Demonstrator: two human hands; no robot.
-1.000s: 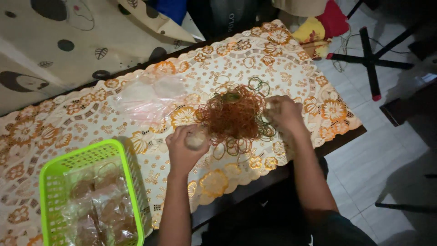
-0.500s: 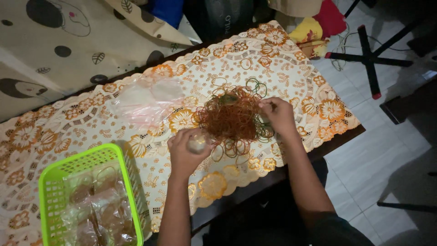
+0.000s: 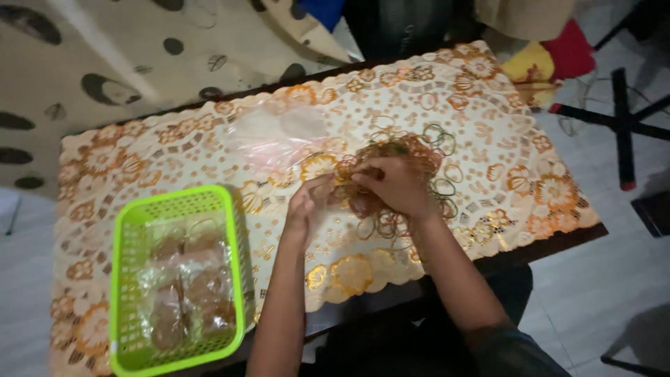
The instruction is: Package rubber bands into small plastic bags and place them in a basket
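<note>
A heap of orange and brown rubber bands [image 3: 427,149] lies on a lace-patterned orange and cream tablecloth [image 3: 488,98]. My right hand [image 3: 396,187] rests over the heap, its fingers pinched together on a band and pointing left. My left hand [image 3: 306,208] is curled just beside it, fingertips almost meeting the right hand's. It seems to hold a small pale packet, mostly hidden by the fingers. Loose bands [image 3: 447,187] lie scattered around the heap.
A lime-green plastic basket [image 3: 174,198] with several clear wrapped packets [image 3: 183,293] stands at the table's front left. Crumpled clear plastic bags [image 3: 279,131] lie behind my hands. A black stand's legs [image 3: 621,129] and red and yellow cloth [image 3: 558,54] are on the floor to the right.
My right hand has moved left from the heap's right side to meet my left hand. The left hand has stayed roughly in place.
</note>
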